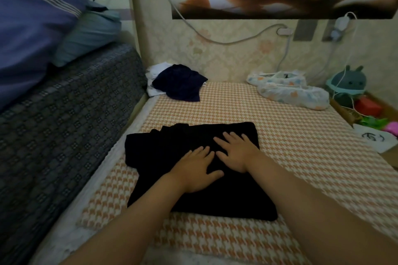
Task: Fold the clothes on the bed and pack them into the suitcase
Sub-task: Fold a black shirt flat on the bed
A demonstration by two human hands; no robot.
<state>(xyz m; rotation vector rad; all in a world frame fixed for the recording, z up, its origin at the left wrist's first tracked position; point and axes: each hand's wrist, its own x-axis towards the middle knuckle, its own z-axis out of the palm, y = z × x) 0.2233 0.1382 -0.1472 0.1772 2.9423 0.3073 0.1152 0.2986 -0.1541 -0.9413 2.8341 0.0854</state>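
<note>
A black garment (163,153) lies partly folded on the orange-and-white houndstooth bed (290,146), in the middle of the view. My left hand (198,170) and my right hand (237,150) rest flat on it side by side, fingers straight and spread. Further back, near the wall, a crumpled dark navy garment (181,85) sits on top of a white one (155,75). No suitcase shows in this view.
A raised platform under a dark patterned cover (60,125) runs along the left, with a purple pillow (32,28) on it. Floral bundles (295,92) lie at the back right. A plush toy (349,82), cables and a white bag (377,137) crowd the right edge.
</note>
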